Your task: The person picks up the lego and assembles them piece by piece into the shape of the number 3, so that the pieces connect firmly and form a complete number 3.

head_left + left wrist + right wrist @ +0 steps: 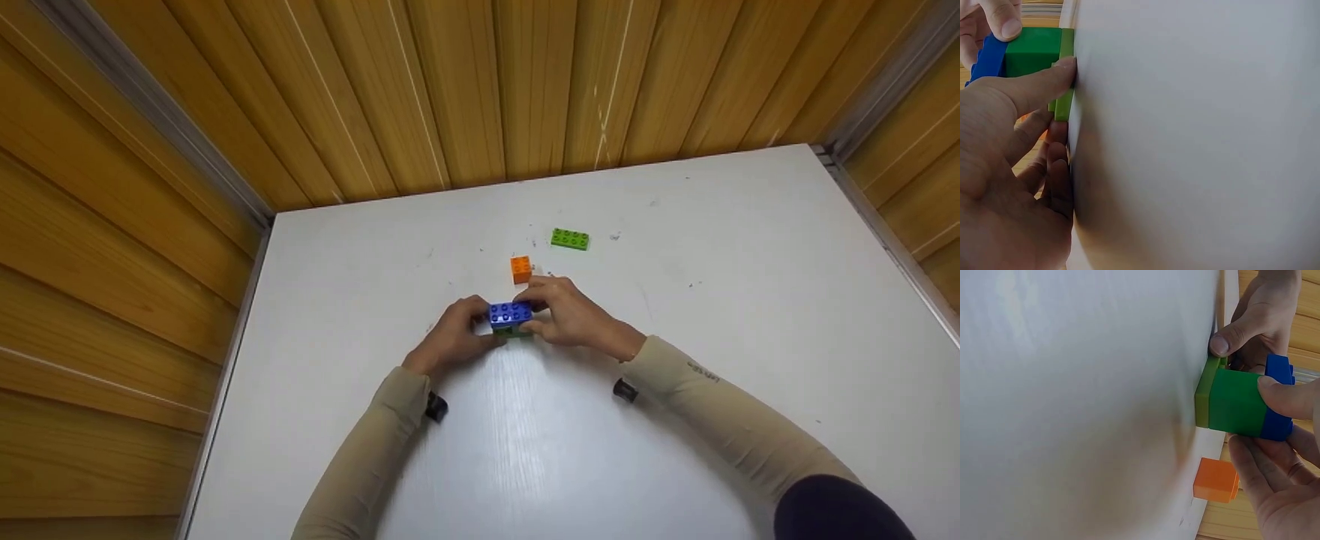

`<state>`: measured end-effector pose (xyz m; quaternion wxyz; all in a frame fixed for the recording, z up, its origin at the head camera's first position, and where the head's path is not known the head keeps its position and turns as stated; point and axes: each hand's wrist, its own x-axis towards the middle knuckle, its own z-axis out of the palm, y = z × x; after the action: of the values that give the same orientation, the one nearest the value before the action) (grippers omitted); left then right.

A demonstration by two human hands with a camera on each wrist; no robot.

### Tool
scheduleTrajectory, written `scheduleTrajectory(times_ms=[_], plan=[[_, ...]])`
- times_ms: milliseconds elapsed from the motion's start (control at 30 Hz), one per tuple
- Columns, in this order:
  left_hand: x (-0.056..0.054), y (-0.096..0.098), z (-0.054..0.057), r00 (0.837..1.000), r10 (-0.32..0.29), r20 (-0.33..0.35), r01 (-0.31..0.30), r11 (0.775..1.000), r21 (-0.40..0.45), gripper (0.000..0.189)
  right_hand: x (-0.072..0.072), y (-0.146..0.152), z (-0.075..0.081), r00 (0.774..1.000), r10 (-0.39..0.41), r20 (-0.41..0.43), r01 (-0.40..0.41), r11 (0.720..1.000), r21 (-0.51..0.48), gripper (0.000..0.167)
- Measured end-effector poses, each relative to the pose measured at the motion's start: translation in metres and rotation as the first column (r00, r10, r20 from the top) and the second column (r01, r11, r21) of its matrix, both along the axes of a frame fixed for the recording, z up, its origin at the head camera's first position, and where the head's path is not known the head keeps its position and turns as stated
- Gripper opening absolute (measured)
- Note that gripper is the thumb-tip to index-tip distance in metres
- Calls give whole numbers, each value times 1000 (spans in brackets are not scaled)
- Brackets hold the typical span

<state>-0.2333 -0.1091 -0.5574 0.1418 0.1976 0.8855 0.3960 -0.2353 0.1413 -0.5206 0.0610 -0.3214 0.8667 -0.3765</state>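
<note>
A small stack of toy building bricks stands on the white table between the two hands. At its bottom lies a thin light green brick (1203,395), a taller dark green brick (1238,403) sits on that, and a thin blue brick (510,313) with studs tops it. My left hand (456,334) pinches the light green brick low down by the tabletop, thumb on its near side. From the other side my right hand (574,311) grips the blue brick and upper dark green brick between thumb and fingers. Fingers partly hide the far side of the stack.
Just beyond the stack sits an orange brick (520,270), close to the right fingers. Farther back and to the right lies a flat bright green brick (570,239). Wooden plank walls (465,90) border the white table (337,300) at the back and sides.
</note>
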Motion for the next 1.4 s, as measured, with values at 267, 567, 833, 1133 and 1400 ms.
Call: scheduleTrajectory(times_ms=[267,567,833,1133,1400], plan=[[3,-2,1,1000,10,-4,-10,1000,1,32,3,-2,3,1000,-5,18,5,1000,-1,33],[4,-3,1,999,7,-37,-7,1000,9,31,1,-2,10,998,34,44,-33,999,-23,40],[3,-3,-2,999,5,-38,-5,1000,-7,28,-4,1,21,998,57,9,-56,997,-53,36],[1,-5,-5,999,8,-31,-7,1000,14,32,-21,5,28,1000,-14,-13,13,996,-92,35],[2,-2,-3,1000,14,-10,-14,1000,11,35,-32,6,28,997,-77,-18,76,995,-59,44]])
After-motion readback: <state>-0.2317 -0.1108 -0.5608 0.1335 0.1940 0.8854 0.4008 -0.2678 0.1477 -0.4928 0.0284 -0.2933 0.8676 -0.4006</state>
